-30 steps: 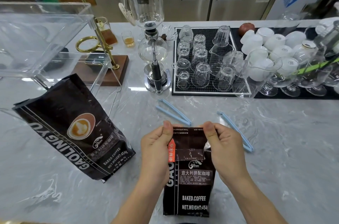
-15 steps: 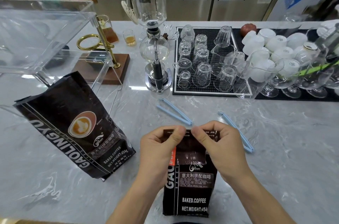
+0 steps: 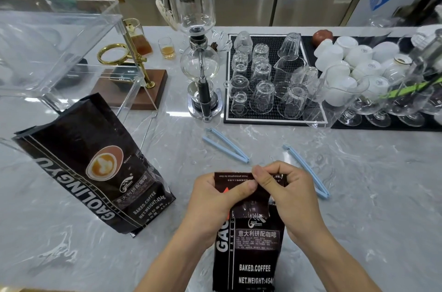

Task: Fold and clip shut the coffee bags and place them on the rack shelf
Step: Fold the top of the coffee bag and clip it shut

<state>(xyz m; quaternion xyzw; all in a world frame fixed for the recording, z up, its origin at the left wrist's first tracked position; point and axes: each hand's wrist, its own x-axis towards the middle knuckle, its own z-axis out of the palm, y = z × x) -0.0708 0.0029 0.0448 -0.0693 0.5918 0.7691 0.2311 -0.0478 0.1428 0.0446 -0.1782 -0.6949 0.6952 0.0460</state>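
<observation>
A: Head view. We have the near coffee bag (image 3: 248, 244) upright on the counter (image 3: 358, 196) right in front of us, top flap folded over toward us. Left hand (image 3: 212, 205) is curled round the left side, thumb pressing the fold flat. Right hand (image 3: 287, 198) pinches the fold's top edge, fingers curled tight.

B: Clips?

A: Two blue ones, both lying free. Left clip (image 3: 226, 144) sits beyond the bag, up and left of our knuckles. Right clip (image 3: 305, 171) lies just beside the right hand, long axis running away from us, slanting left. The fold line runs left-right, so that clip lies roughly crosswise to it.

B: So right hand is nearer. We'd judge: left keeps the fold, right lets go and takes the right clip, turns it along the fold.

A: Agreed. Second bag (image 3: 95, 167) leans unclipped at left, by the clear rack shelf (image 3: 71, 36). Only one view.
</observation>
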